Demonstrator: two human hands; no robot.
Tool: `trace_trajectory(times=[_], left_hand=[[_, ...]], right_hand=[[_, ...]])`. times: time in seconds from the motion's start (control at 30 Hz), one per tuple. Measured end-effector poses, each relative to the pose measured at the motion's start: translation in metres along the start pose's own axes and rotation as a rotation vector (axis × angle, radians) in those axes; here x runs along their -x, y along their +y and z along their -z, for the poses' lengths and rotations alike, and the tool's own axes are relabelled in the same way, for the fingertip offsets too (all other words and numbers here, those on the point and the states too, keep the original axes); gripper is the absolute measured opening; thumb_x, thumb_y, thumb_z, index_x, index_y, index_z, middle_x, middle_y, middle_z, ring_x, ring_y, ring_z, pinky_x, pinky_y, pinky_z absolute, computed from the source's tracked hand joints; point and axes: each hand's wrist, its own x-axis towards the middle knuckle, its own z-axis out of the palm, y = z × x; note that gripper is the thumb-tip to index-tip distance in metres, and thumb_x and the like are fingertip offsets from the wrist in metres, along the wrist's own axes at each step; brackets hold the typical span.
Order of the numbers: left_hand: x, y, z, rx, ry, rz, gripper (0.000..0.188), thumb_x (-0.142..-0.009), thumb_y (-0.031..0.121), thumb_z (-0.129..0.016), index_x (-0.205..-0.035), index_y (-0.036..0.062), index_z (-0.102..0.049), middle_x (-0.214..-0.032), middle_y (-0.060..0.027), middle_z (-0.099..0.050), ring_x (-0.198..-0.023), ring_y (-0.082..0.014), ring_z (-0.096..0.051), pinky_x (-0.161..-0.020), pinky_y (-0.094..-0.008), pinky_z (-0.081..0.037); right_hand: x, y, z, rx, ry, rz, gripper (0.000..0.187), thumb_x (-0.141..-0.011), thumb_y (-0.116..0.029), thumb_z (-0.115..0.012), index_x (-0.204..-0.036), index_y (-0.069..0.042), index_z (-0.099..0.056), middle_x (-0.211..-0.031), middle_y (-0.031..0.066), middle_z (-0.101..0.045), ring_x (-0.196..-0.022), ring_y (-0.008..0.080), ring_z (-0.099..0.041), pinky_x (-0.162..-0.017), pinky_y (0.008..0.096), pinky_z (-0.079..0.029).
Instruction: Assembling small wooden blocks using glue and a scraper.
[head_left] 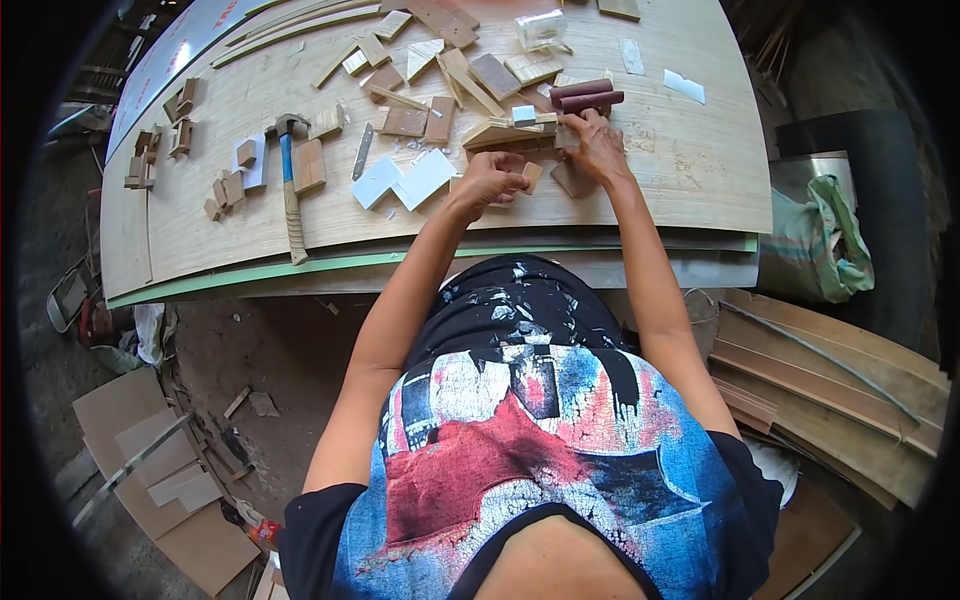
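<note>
Clearly, left hand (488,185) pinches small wood piece (532,178); right hand (597,148) curled, can't tell on what; maroon rolls (588,97) at its twelve o'clock, hammer (289,180) toward left hand's nine.

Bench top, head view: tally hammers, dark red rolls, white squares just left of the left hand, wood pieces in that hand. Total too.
Hammer: 1
Dark red rolls: 2
White squares by the left hand: 2
Small wood piece in it: 1
Total: 6
</note>
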Motion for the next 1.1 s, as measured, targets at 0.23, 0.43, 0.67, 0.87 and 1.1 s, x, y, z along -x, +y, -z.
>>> trace_trajectory(times=[0.23, 0.43, 0.67, 0.87, 1.1], left_hand=[[-0.006, 0.001, -0.011, -0.034, 0.018, 0.018, 0.041, -0.072, 0.01, -0.064, -0.108, -0.0027, -0.049, -0.084, -0.006, -0.059, -0.07, -0.0074, -0.055, -0.055, -0.0178, -0.042], [-0.007, -0.002, -0.023, 0.121, 0.139, 0.017, 0.037, -0.069, 0.009, -0.065, -0.101, -0.0054, -0.052, -0.084, -0.0083, -0.059, -0.071, -0.0125, -0.056, -0.06, -0.0244, -0.045], [-0.015, -0.002, -0.033, 0.273, 0.186, 0.004, 0.036, -0.072, 0.005, -0.063, -0.102, -0.007, -0.048, -0.083, -0.0098, -0.057, -0.072, -0.0151, -0.057, -0.058, -0.0225, -0.046], [-0.021, -0.003, -0.036, 0.279, 0.163, -0.015, 0.036, -0.072, 0.003, -0.061, -0.102, -0.01, -0.046, -0.083, -0.0116, -0.057, -0.071, -0.0154, -0.058, -0.059, -0.023, -0.048], [-0.032, -0.013, -0.034, 0.298, 0.093, -0.05, 0.028, -0.075, -0.001, -0.056, -0.1, -0.0114, -0.048, -0.084, -0.0119, -0.057, -0.071, -0.0159, -0.058, -0.063, -0.0231, -0.05]], right_hand=[[-0.006, 0.02, 0.01, 0.079, 0.032, -0.017, 0.036, -0.068, -0.008, -0.054, -0.103, -0.019, -0.055, -0.098, 0.0077, -0.052, -0.094, 0.0273, -0.049, -0.075, 0.0449, -0.037], [0.004, 0.031, 0.013, 0.062, 0.342, -0.057, 0.035, -0.067, -0.009, -0.055, -0.101, -0.011, -0.057, -0.098, 0.0095, -0.053, -0.09, 0.0285, -0.052, -0.072, 0.0424, -0.042], [0.046, -0.026, 0.024, -0.484, -0.102, 0.002, 0.047, -0.057, -0.02, -0.075, -0.094, 0.0, -0.055, -0.088, 0.0114, -0.059, -0.076, 0.0198, -0.057, -0.067, 0.0298, -0.046], [0.047, -0.024, 0.008, -0.38, -0.001, 0.044, 0.042, -0.061, -0.019, -0.072, -0.094, 0.0, -0.054, -0.082, 0.0121, -0.058, -0.074, 0.022, -0.058, -0.066, 0.0307, -0.047], [0.044, -0.021, -0.003, -0.285, 0.056, -0.014, 0.028, -0.065, -0.021, -0.061, -0.086, -0.001, -0.059, -0.079, 0.0164, -0.059, -0.075, 0.0286, -0.058, -0.068, 0.0375, -0.044]])
